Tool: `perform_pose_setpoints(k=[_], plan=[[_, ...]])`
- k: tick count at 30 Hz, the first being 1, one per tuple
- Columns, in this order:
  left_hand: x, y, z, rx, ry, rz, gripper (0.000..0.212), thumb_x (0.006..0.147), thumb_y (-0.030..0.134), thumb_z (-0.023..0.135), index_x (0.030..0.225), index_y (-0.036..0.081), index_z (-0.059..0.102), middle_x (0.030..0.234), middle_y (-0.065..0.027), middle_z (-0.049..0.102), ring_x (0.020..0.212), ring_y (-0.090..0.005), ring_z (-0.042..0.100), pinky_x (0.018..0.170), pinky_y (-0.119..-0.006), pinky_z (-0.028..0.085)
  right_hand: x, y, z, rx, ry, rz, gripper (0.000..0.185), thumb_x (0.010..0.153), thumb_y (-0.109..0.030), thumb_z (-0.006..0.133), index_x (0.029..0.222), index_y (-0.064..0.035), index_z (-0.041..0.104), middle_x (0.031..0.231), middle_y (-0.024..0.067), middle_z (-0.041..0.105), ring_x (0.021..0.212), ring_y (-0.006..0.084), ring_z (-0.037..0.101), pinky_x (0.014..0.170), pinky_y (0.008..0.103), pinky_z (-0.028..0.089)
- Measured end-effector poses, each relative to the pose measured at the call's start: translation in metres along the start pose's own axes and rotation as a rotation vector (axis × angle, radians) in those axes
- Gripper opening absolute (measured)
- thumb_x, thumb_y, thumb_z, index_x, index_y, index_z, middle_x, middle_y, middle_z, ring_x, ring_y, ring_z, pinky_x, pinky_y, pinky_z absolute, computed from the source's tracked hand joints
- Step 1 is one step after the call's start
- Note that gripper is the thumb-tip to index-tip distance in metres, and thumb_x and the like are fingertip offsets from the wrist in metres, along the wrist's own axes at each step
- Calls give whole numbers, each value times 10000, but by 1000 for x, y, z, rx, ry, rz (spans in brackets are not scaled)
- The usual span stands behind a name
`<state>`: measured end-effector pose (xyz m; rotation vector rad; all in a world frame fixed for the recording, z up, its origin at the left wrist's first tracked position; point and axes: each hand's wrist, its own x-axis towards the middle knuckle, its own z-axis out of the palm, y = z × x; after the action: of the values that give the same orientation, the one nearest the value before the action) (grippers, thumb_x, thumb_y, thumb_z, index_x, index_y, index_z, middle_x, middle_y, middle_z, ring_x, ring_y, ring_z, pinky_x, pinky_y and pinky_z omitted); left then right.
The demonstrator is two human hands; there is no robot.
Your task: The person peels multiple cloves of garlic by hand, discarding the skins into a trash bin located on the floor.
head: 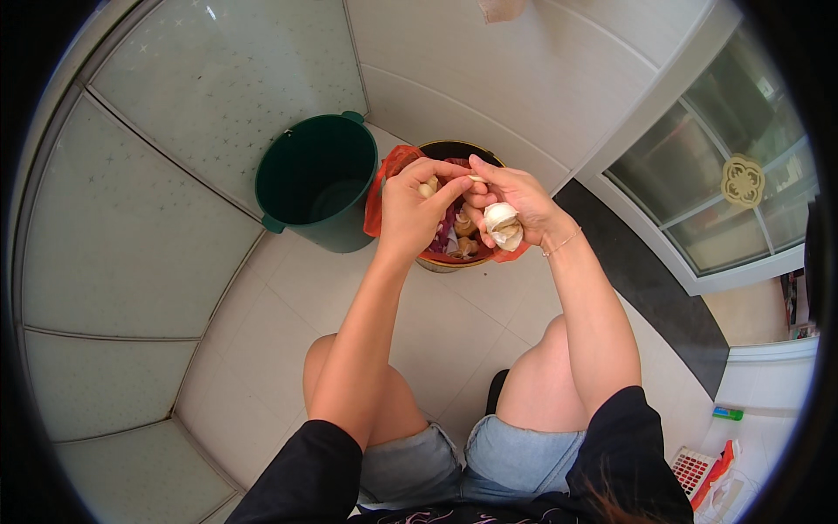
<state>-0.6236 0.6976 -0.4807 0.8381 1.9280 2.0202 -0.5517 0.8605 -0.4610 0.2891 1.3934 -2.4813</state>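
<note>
Above a round bin (445,268) lined with a red plastic bag (399,160), my two hands meet at the fingertips around a small pale garlic clove (478,178). Tucked in the palm of my left hand (419,209) are peeled garlic cloves (429,187). The lower fingers of my right hand (517,193) hold a partly broken garlic bulb (503,226), its thumb and index finger touching the small clove. Inside the bin lie brownish scraps (466,245) and purplish skins, partly hidden by my hands.
A dark green plastic bucket (317,177) stands left of the bin on the pale tiled floor (288,308). Frosted glass panels (118,229) rise at the left. To the right are a glazed white door (710,196), a dark threshold strip (648,288) and a white plastic basket (692,470).
</note>
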Motion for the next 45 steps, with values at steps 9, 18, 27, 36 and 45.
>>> perform_pose_setpoints(k=[9,18,27,36,45], plan=[[-7,5,12,210,183,227,110,839,46,718,939,1,729,868,-76,703,766,-134,629,699,-255,487,11,12,8,-218,237,-255,374,1038,-422,447,857,-97,491,688,-51,436,600,65,472,533,250,441],[-9,6,14,323,224,333,105,803,6,725,907,14,735,838,-78,700,728,-173,655,660,-276,511,11,11,17,-434,311,-369,335,1050,-360,441,903,-70,518,816,-42,477,718,61,451,642,245,424],[-9,2,16,431,329,442,92,732,13,737,771,7,654,736,-73,656,633,-184,592,586,-297,476,19,21,15,-513,255,-431,344,1045,-356,456,881,-58,509,794,-49,470,725,58,409,659,248,407],[-5,0,6,206,303,103,82,805,50,700,781,-8,647,688,-12,629,599,-60,544,539,-232,446,2,2,16,-161,16,-132,369,1018,-394,495,834,-75,507,634,-24,468,560,114,576,461,284,481],[-3,12,4,-96,186,-166,122,891,106,679,878,-16,676,651,4,596,511,-35,481,443,-193,346,3,0,10,94,-121,-2,400,1009,-400,485,741,-106,441,556,-41,380,466,148,558,375,315,509]])
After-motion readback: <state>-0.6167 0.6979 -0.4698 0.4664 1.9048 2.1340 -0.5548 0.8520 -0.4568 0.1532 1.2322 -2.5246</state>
